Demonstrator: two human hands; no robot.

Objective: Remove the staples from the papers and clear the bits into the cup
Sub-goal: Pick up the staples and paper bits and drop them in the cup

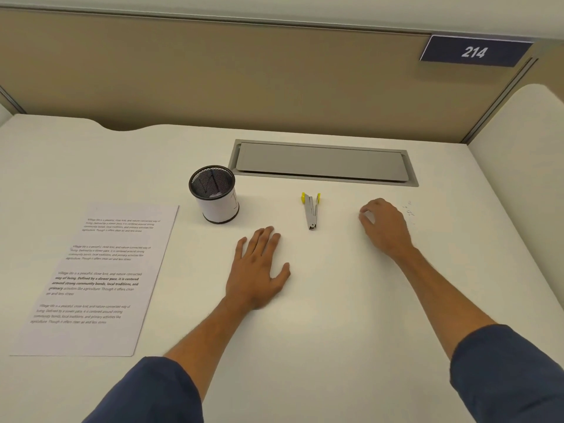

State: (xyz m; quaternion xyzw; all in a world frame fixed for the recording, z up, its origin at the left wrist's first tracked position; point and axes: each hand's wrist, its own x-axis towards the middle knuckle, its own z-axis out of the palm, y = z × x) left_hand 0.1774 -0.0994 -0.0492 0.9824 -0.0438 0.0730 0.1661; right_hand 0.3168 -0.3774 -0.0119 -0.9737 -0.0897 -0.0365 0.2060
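A printed sheet of paper (94, 279) lies flat at the left of the white desk. Behind its top right corner stands a black mesh cup (214, 194) with a white paper band. A metal staple remover (312, 209) with yellow tabs lies in the middle, between my hands. My left hand (259, 267) rests palm down with fingers spread, just in front of the cup and holding nothing. My right hand (383, 227) rests to the right of the remover with fingers curled loosely. Several tiny staple bits (410, 211) lie just right of that hand.
A grey cable hatch (320, 161) is set into the desk behind the remover. A beige partition (244, 77) closes the back, with a blue sign reading 214 (473, 51). Another white desk surface (525, 117) adjoins at the right.
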